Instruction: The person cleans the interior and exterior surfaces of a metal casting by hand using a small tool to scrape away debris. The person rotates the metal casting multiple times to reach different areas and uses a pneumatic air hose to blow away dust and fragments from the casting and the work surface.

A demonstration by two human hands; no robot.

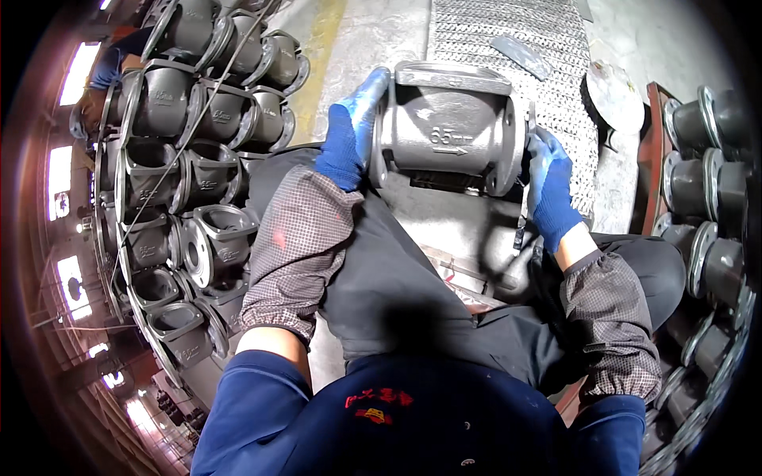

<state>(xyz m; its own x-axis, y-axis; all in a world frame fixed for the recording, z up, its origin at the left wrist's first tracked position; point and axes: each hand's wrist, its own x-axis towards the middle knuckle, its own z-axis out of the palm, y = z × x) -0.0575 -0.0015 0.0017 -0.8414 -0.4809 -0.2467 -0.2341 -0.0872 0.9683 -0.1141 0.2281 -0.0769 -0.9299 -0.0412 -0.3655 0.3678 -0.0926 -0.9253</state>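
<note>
A grey cast valve body (448,131), with a round flange at each end and raised lettering and an arrow on its side, lies crosswise in front of me. My left hand (355,119), in a blue glove, is closed on its left flange. Beside the right flange, my gloved right hand (549,178) is closed round a slim dark tool (521,218). The tool's thin end shows above the fingers, close to the flange; its exact kind is unclear. Whether the right fingers also touch the flange cannot be made out.
Stacked grey valve bodies (163,99) rise on my left, and more castings (722,190) stand on the right beside a rusty red post (654,151). Ahead are a woven mat (556,32), a flat grey piece (521,57) on it, and a round disc (615,95). A person's sleeve (107,70) shows far left.
</note>
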